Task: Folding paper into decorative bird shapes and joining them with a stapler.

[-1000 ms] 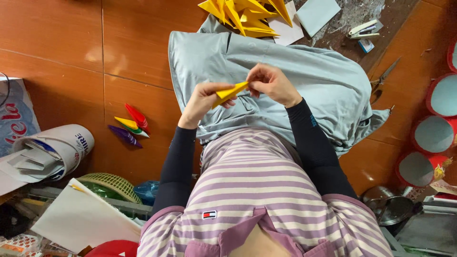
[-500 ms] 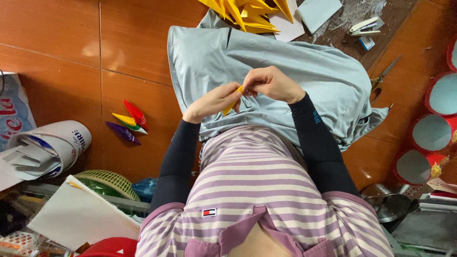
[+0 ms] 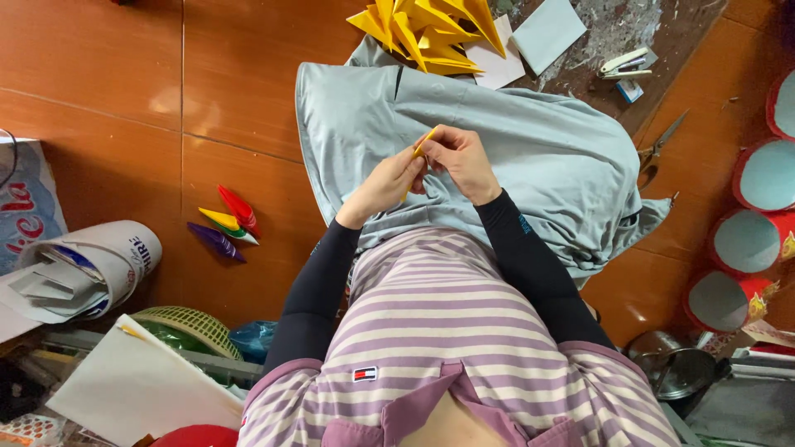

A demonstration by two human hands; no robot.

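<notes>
Hands at work over the lap, seen from above: left hand (image 3: 389,184) and right hand (image 3: 460,161) meet fingertip to fingertip, each closed in a pinch on a small yellow paper piece (image 3: 424,142) that juts up between them. The piece sits above a grey cloth (image 3: 538,149) spread across the knees, well clear of the floor (image 3: 108,74). Judged by its look, the paper is very light, thin and stiff only along its folds; it would crease or tear under a hard squeeze, so the folded edge or the pointed end is the sensible place to grip, with fingertips alone. At the far edge of the cloth lies a heap of finished yellow paper points (image 3: 426,29), with white paper sheets (image 3: 546,33) just beside it. On the floor to the left rest a few coloured paper points (image 3: 225,223), red, yellow, green and purple. Scissors (image 3: 658,149) lie near the cloth's right edge, a stapler (image 3: 623,63) farther off
</notes>
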